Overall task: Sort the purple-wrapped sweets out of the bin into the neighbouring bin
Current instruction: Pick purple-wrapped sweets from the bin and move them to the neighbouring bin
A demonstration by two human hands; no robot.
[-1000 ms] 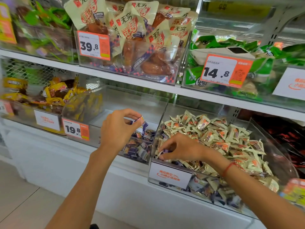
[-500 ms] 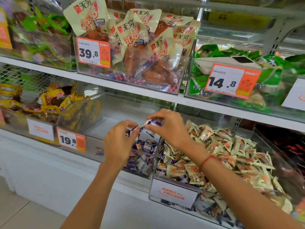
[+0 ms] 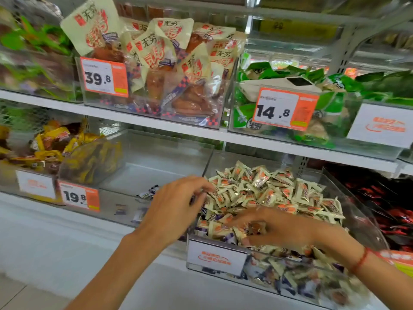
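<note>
Grip, both hands: I read my left hand [image 3: 173,211] with fingers loosely bent at the wall between the two clear bins, fingertips touching the cream sweets near that edge; whether it pinches one I cannot tell through the blur. My right hand [image 3: 274,229], a red cord bracelet [image 3: 360,260] at its wrist, lies fingers-down on the front of the pile; its hold is likewise blurred, so I cannot tell.

Item: clear plastic bin on the right [image 3: 362,211], heaped with cream-and-orange wrapped sweets [image 3: 266,186]. Purple-wrapped sweets [image 3: 202,229] show among them at the front left corner, beside my left hand.

Item: neighbouring clear plastic bin on the left [image 3: 156,142], mostly bare floor, with a few purple-wrapped pieces [image 3: 149,193] lying near its front. An orange price tag reading 19.8 [image 3: 78,195] sits on its front.

Item: white shelf above [image 3: 156,125], carrying bins of bagged snacks with orange tags 39.8 [image 3: 104,77] and 14.8 [image 3: 285,108].
</note>
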